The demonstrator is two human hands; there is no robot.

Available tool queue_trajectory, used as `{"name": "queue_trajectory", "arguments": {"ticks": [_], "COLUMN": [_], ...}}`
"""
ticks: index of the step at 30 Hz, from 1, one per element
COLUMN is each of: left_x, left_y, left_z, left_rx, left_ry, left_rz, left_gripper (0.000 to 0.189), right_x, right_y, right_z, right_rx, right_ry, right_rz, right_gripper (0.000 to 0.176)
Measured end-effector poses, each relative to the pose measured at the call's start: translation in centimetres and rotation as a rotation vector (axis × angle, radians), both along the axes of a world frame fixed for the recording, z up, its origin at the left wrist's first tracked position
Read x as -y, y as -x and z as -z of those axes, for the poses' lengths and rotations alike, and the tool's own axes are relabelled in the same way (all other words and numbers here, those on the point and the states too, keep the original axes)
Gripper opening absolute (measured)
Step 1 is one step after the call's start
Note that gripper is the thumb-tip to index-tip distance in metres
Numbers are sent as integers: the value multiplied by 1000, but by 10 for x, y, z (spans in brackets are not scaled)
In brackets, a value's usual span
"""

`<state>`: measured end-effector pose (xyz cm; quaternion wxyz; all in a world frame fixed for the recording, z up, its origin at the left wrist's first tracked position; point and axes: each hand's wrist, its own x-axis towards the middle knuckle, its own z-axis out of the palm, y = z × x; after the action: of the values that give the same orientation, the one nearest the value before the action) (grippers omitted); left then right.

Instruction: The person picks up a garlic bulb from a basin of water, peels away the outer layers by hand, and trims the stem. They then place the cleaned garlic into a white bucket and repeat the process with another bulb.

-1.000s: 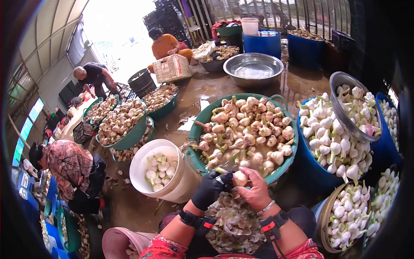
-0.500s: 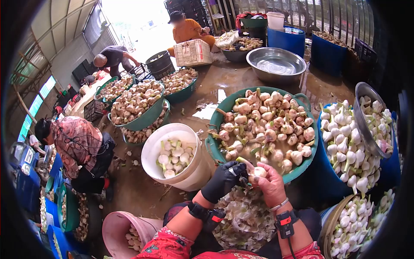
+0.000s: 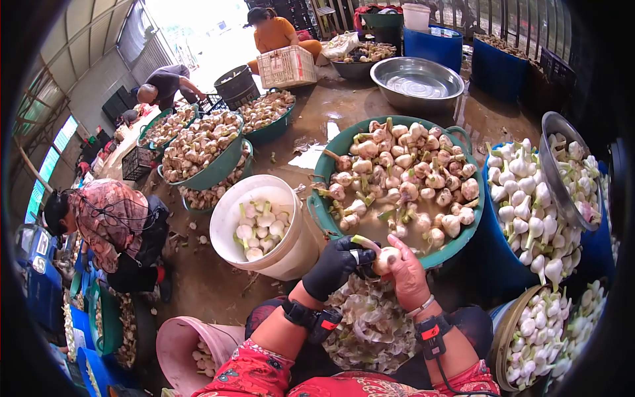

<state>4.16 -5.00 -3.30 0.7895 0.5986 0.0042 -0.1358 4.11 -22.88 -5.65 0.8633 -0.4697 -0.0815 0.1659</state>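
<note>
Holding much as a sec ago: both hands stay locked on one garlic bulb [image 3: 385,258], just near of the green tub [image 3: 316,210] rim and right above the peel pile [image 3: 370,324] in the lap. Right hand [image 3: 407,278], bare, cups the bulb from the right w/ fingers curled tight round it. Left hand [image 3: 336,266], black glove, has its fingers closed on the bulb's stem end, w/ the green stem [image 3: 363,242] poking out far-left. A small pale bit shows at the glove's fingertips; blade or skin, can't tell.

What's changed: the bulb has come up a little toward the tub rim & reads a shade whiter, and the view has swung so the white bucket [image 3: 291,258] sits more central. So peeling of this bulb looks well along but not done, as the stem is on.

Around:
- White bucket is just left of the hands, tipped toward the person, w/ a few clean bulbs inside.
- Green tub is heaped w/ unpeeled bulbs & some brown water.
- Blue barrel [image 3: 493,264] at right is piled w/ white bulbs, a steel bowl [image 3: 549,169] resting on top.
- Woven basket [image 3: 504,331] near right also holds clean bulbs.
- Pink bucket [image 3: 175,344] is near left.
- A person in a patterned top [image 3: 109,218] crouches at left, well apart.

Nothing sits btw hands & white bucket.
</note>
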Motion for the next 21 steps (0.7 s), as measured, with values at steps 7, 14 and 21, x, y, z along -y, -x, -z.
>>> {"name": "queue_trajectory", "arguments": {"ticks": [7, 14, 21], "left_x": [6, 13, 16], "left_y": [6, 6, 6], "left_z": [3, 12, 8], "left_rx": [258, 295, -12], "left_ry": [-361, -483, 7], "left_rz": [-19, -66, -52], "left_gripper": [14, 14, 19], "right_x": [15, 23, 6], "right_y": [-12, -15, -5], "right_z": [12, 7, 4], "right_rx": [-529, -689, 316], "right_ry": [-190, -224, 681], "right_rz": [-341, -446, 264], "right_gripper": [52, 48, 44]}}
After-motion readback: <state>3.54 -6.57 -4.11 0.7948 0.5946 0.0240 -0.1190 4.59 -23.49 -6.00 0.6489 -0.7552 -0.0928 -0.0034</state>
